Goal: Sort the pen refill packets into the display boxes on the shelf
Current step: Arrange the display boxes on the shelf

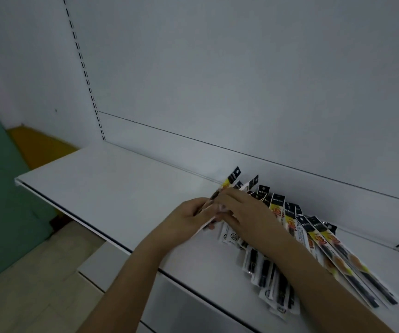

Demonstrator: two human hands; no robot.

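**Refill packets gathered on a bare shelf, no display boxes in sight**

Your two hands meet at centre frame over the white shelf (112,179), working the left end of a fanned row of pen refill packets (318,239). Your left hand (189,218) is curled round a slim packet (227,186) that angles up toward the back panel (241,80), its black header card poking out above your knuckles. Your right hand (244,210) lies over the neighbouring packets with its fingers bent onto the same one; whether that grip pinches it or only steadies it cannot be told, since the fingertips are hidden between the two hands. The rest of the packets spread from centre toward the lower right of the frame, overlapping one another, some with yellow-and-black cards facing up and others showing their white backs, a few reaching the shelf's front edge.

The step in hand looks like picking one packet out of the pile to check its type. No display box shows anywhere in this view, so your next move likely calls for lifting the packet clear of its neighbours without dragging them, then turning to find the box it belongs in.
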